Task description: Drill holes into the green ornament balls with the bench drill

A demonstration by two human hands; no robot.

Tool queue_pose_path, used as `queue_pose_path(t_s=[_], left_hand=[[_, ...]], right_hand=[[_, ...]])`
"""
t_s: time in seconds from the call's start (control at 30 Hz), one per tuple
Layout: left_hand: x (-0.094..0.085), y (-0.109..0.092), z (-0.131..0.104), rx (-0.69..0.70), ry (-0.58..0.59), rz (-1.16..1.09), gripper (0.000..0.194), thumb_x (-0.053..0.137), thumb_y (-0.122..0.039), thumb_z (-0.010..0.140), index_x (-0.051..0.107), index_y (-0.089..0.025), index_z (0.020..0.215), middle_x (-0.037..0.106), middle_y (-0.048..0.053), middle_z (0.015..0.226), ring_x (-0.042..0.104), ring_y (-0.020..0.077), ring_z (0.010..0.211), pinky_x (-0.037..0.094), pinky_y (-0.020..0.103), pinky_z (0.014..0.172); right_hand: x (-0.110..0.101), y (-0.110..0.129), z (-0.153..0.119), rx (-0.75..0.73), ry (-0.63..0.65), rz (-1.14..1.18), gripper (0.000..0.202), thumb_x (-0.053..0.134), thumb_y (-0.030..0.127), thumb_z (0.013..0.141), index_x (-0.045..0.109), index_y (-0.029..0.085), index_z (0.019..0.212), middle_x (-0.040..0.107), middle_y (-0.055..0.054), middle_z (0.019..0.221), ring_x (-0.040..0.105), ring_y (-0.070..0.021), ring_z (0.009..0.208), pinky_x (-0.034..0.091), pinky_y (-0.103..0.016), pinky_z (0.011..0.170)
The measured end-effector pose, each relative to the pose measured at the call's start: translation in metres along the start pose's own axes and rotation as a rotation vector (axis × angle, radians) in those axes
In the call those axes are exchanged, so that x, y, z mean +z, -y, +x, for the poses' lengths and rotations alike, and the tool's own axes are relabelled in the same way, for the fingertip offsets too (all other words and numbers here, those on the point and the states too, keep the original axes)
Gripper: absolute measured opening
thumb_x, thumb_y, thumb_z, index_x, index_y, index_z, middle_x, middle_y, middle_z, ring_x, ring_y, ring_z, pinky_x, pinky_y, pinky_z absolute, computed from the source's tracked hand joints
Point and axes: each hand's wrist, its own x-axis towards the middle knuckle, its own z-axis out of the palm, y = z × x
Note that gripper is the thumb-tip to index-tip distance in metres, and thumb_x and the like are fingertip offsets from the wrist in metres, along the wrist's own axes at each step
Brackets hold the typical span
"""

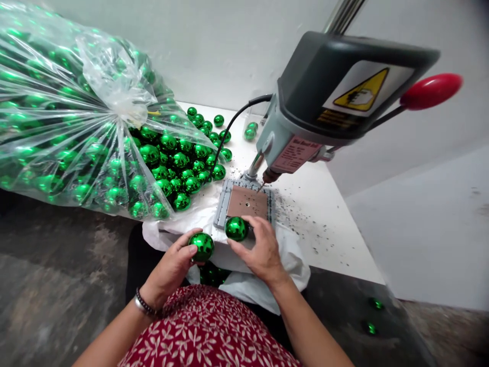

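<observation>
My left hand (173, 265) is closed around a shiny green ball ornament (202, 246), fingers on top and thumb on its near side. A second green ball ornament (236, 229) sits between the thumb and fingers of my right hand (263, 250), at the near edge of the drill's base. Just beyond them is a small bench drill (301, 117), its thin bit pointing down over a brown board (244, 201) with a hole in it. The board lies on the grey metal base (221, 209).
A big clear plastic bag (69, 132) full of green balls fills the left side, with loose balls (218, 121) beside it. Dark shavings (305, 224) litter the white table (336, 204). A white bag (298, 255) hangs at my lap. Two balls (376, 304) lie on the floor.
</observation>
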Motion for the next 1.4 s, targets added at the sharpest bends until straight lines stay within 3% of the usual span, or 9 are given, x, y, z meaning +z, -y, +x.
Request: queue_pose_path(t_s=[0.27, 0.5, 0.77, 0.9, 0.97, 1.03, 1.13, 1.27, 1.4], left_hand=[[-0.007, -0.001, -0.001, 0.043, -0.033, -0.07, 0.06, 0.084, -0.038, 0.061, 0.065, -0.019, 0.114, 0.067, 0.004, 0.098, 0.061, 0.0156, 0.083, 0.048, 0.025, 0.067], [-0.007, 0.0, -0.001, 0.043, -0.017, -0.077, 0.057, 0.084, -0.037, 0.063, 0.066, -0.02, 0.114, 0.069, 0.004, 0.098, 0.062, 0.0157, 0.085, 0.049, 0.024, 0.067], [-0.007, 0.0, 0.0, 0.052, -0.015, -0.095, 0.056, 0.084, -0.035, 0.064, 0.066, -0.02, 0.114, 0.069, 0.004, 0.099, 0.062, 0.0158, 0.085, 0.049, 0.024, 0.067], [-0.007, 0.001, 0.001, 0.067, -0.006, -0.145, 0.053, 0.083, -0.036, 0.066, 0.066, -0.022, 0.115, 0.069, 0.003, 0.1, 0.062, 0.014, 0.081, 0.05, 0.024, 0.067], [-0.008, 0.001, 0.001, 0.054, 0.016, -0.193, 0.052, 0.083, -0.037, 0.066, 0.066, -0.023, 0.113, 0.068, 0.001, 0.097, 0.062, 0.0131, 0.079, 0.051, 0.024, 0.067], [-0.009, 0.002, 0.002, 0.03, 0.048, -0.237, 0.048, 0.082, -0.037, 0.067, 0.066, -0.022, 0.109, 0.069, 0.001, 0.094, 0.063, 0.0128, 0.076, 0.051, 0.025, 0.068], [-0.013, 0.003, 0.003, -0.009, 0.084, -0.257, 0.044, 0.08, -0.036, 0.07, 0.064, -0.022, 0.108, 0.07, 0.001, 0.092, 0.064, 0.0135, 0.076, 0.052, 0.028, 0.071], [-0.015, 0.005, 0.004, -0.034, 0.093, -0.235, 0.048, 0.078, -0.037, 0.073, 0.059, -0.023, 0.115, 0.071, 0.002, 0.093, 0.066, 0.015, 0.076, 0.052, 0.03, 0.073], [-0.011, 0.006, 0.004, -0.029, 0.084, -0.204, 0.05, 0.079, -0.041, 0.072, 0.059, -0.023, 0.114, 0.07, 0.001, 0.089, 0.066, 0.0146, 0.073, 0.052, 0.029, 0.072]], right_hand=[[-0.015, 0.034, -0.02, -0.167, 0.011, 0.085, 0.054, 0.068, 0.043, 0.076, 0.048, 0.019, 0.121, 0.063, -0.006, 0.112, 0.059, -0.0143, 0.108, 0.053, -0.032, 0.096], [-0.02, 0.045, -0.029, -0.122, 0.024, 0.304, 0.061, 0.069, 0.036, 0.076, 0.042, 0.019, 0.127, 0.06, -0.009, 0.12, 0.059, -0.0129, 0.117, 0.054, -0.027, 0.101], [-0.017, 0.039, -0.047, 0.249, 0.208, 0.799, 0.064, 0.073, 0.032, 0.071, 0.043, 0.022, 0.127, 0.053, -0.011, 0.133, 0.056, -0.0153, 0.124, 0.051, -0.028, 0.104], [-0.025, 0.048, -0.042, 0.699, 0.481, 1.103, 0.068, 0.066, 0.055, 0.073, 0.043, 0.022, 0.128, 0.06, -0.008, 0.118, 0.064, -0.0127, 0.098, 0.055, -0.024, 0.083], [-0.024, 0.055, -0.04, 0.943, 0.56, 1.219, 0.07, 0.057, 0.067, 0.074, 0.042, 0.022, 0.125, 0.062, -0.006, 0.107, 0.064, -0.0115, 0.081, 0.052, -0.023, 0.068], [-0.02, 0.06, -0.039, 1.089, 0.606, 1.255, 0.067, 0.049, 0.072, 0.075, 0.043, 0.02, 0.117, 0.062, -0.006, 0.096, 0.061, -0.0103, 0.068, 0.046, -0.021, 0.056], [-0.013, 0.064, -0.043, 1.165, 0.681, 1.205, 0.063, 0.044, 0.072, 0.077, 0.044, 0.016, 0.106, 0.061, -0.006, 0.085, 0.057, -0.0093, 0.059, 0.04, -0.019, 0.049], [-0.007, 0.058, -0.049, 1.167, 0.733, 1.062, 0.066, 0.038, 0.075, 0.078, 0.044, 0.017, 0.108, 0.064, -0.007, 0.086, 0.058, -0.0099, 0.058, 0.039, -0.02, 0.046], [-0.003, 0.045, -0.054, 1.037, 0.653, 0.809, 0.07, 0.063, 0.067, 0.067, 0.049, 0.019, 0.117, 0.062, -0.011, 0.115, 0.063, -0.0101, 0.077, 0.047, -0.02, 0.058]])
